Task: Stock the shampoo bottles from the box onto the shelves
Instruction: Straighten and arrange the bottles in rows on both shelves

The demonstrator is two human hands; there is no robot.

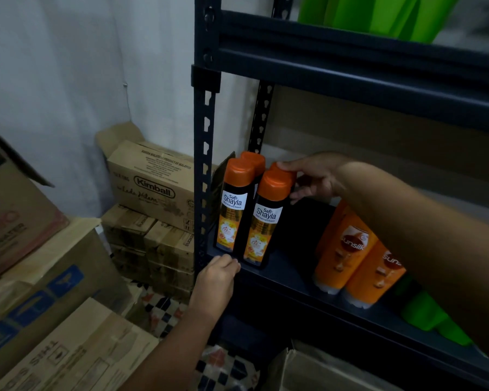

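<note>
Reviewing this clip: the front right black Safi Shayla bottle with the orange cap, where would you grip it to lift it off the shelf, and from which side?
Probably round the black body just under the orange cap, from the front or right. The front right black Safi Shayla bottle stands upright, another bottle crowds its left, and the dark shelf is open to its right. The right hand already touches a cap behind.

the right hand reaches in from the right, forearm bare, thumb on top and fingers curled round an orange cap. the left hand comes up from below, near, fingers loosely curled, knuckles by the shelf's front edge.
</note>
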